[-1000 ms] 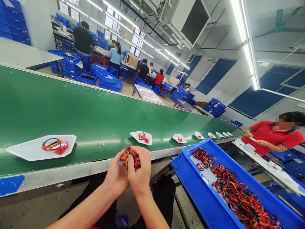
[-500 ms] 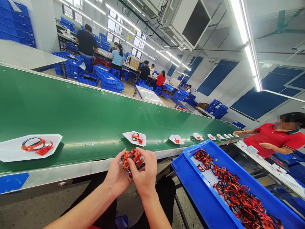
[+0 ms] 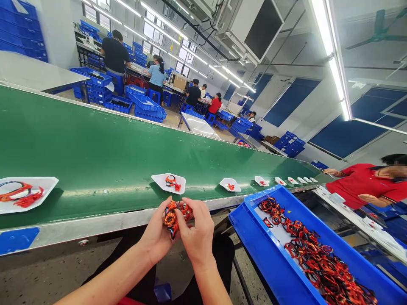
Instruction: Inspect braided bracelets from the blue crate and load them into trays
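A bunch of orange-red and black cord loops point(image 3: 172, 218) is held between my two hands, just in front of the belt's near edge. My left hand point(image 3: 156, 237) cups it from the left and below. From the other side, my right hand point(image 3: 199, 226) grips it, thumb pressed on top. Just beyond my fingers, a white tray point(image 3: 159, 183) on the green conveyor belt point(image 3: 104, 148) carries one loop with a red tasselled piece. Another white tray point(image 3: 49, 186) with a similar set lies at the far left, partly out of view.
At my right stands a blue bin point(image 3: 246, 220) holding a large heap of loops point(image 3: 330, 262). Several white trays point(image 3: 230, 189) line the belt toward a co-worker in a red shirt point(image 3: 356, 182). Other people sit at benches behind the belt, among blue crates point(image 3: 148, 106).
The white trays have slid left along the belt. My hands keep hold of the loops, with the bunch slightly turned. The co-worker's hands have shifted right.
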`<state>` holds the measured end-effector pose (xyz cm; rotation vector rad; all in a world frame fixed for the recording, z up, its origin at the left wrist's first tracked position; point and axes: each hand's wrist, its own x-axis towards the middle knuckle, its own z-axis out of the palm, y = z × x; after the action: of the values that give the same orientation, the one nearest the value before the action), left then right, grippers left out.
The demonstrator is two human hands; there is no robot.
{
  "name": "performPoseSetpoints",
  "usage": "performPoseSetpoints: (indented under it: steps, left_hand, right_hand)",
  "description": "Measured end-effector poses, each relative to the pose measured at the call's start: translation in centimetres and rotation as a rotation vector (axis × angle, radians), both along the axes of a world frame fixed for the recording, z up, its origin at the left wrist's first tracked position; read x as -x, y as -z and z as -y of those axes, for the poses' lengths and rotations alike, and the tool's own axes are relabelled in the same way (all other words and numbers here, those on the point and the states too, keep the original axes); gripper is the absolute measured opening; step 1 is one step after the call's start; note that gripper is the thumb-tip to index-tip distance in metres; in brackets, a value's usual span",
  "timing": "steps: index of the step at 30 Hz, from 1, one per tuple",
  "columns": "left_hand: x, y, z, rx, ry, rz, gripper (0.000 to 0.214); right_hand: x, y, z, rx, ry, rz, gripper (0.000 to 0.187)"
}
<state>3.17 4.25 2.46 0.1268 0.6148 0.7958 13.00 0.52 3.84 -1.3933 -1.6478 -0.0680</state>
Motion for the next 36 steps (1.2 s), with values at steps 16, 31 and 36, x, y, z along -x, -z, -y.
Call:
performPoseSetpoints:
  steps: [16,31,36]
  left_hand:
    - [1.0,0.4,0.3,0.002,-0.001,0.032,0.024]
    - [1.1,0.5,0.4,-0.014,0.004,0.034,0.023]
    - [1.2,0.6,0.6,-0.016,0.007,0.031,0.024]
  right_hand:
    - [-2.0,1.4,0.5,0.259,-0.283,-1.905,0.018]
    - [-2.2,0.9,0.7,0.330,-0.219,-2.157,0.029]
    - [-2.3,1.0,0.7,0.331,-0.216,-2.184,0.027]
